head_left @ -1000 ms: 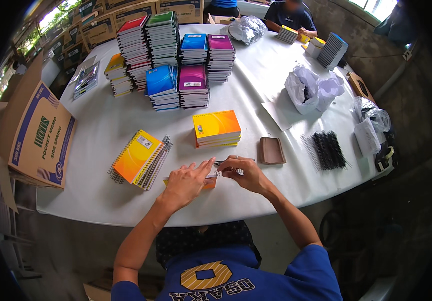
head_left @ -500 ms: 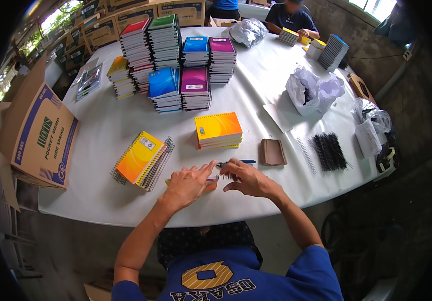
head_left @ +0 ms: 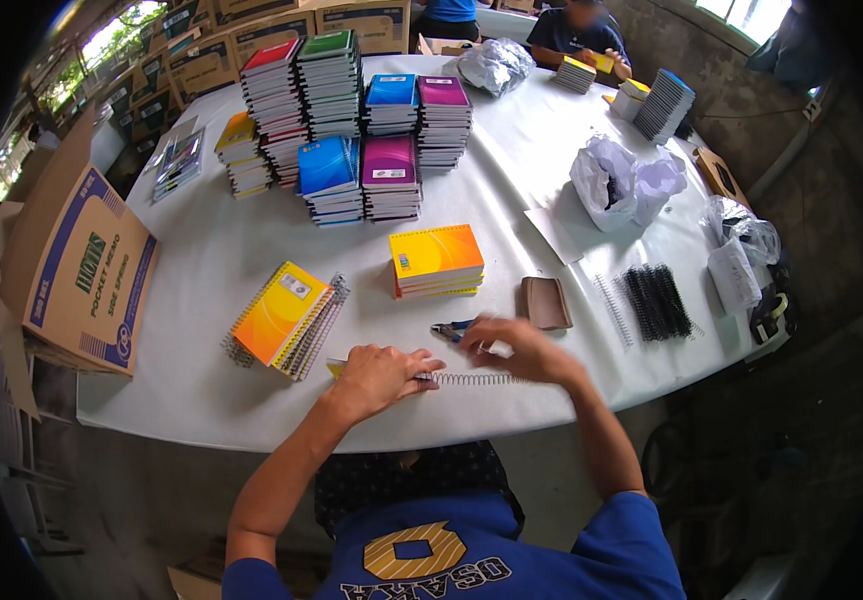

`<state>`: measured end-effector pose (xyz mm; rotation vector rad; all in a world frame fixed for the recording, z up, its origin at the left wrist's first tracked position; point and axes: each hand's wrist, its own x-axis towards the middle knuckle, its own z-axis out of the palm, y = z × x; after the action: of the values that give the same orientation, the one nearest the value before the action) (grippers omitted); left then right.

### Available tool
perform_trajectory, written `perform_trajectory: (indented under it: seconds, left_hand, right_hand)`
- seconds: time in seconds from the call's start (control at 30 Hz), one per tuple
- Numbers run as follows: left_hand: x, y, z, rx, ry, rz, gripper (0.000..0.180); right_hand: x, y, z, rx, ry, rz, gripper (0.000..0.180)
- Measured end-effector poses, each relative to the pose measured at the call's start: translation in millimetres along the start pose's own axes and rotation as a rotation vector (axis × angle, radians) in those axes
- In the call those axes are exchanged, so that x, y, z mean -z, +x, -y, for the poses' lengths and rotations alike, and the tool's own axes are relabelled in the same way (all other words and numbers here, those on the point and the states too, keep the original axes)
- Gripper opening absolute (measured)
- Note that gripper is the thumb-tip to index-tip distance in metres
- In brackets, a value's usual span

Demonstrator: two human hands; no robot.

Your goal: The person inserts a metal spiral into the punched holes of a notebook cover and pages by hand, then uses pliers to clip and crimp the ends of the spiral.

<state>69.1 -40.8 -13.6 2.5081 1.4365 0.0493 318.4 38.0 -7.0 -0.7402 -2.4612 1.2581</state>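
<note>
My left hand (head_left: 379, 380) is closed over a small notebook lying near the table's front edge, mostly hidden beneath the palm; only a yellow corner (head_left: 335, 367) shows clearly. Out of the notebook's right end runs a thin metal spiral coil (head_left: 476, 379), lying along the table. My right hand (head_left: 523, 350) is above the coil, its fingers smeared by motion beside the blue-handled pliers (head_left: 448, 331). Whether they touch the pliers, I cannot tell. Yellow-orange spiral notebooks (head_left: 284, 312) sit stacked to the left, with more yellow notebooks (head_left: 435, 255) beyond my hands.
A brown tray (head_left: 545, 303) and black coils (head_left: 657, 303) lie to the right, past them a tape dispenser (head_left: 773, 318). Tall notebook stacks (head_left: 329, 80) stand at the back. An open carton (head_left: 91, 270) is at left, a white plastic bag (head_left: 611, 185) at right. Across the table sits a person (head_left: 576, 40).
My right hand has moved right, off the notebook's end, and the coil now extends out to the right. My left fingers have come down lower. The person opposite has raised a yellow notebook.
</note>
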Motion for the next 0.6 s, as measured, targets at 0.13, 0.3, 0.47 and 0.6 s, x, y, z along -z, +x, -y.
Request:
perform_trajectory:
  seconds: [0.13,0.3,0.47,0.6]
  left_hand:
    - [-5,-5,-4,-0.043,-0.073,0.074,0.04]
    - [-10,-13,-8,-0.029,-0.033,-0.143,0.062]
    - [-11,-21,1,0.046,0.05,-0.223,0.081]
    - [-14,-19,1,0.097,0.023,-0.237,0.084]
  right_hand:
    - [74,-53,-70,-0.228,-0.893,-0.231,0.075]
    - [95,-39,-64,-0.35,-0.362,-0.17,0.051]
    - [51,-6,-12,0.005,0.298,0.232,0.047]
    - [20,-3,-12,-0.079,0.235,0.193,0.045]
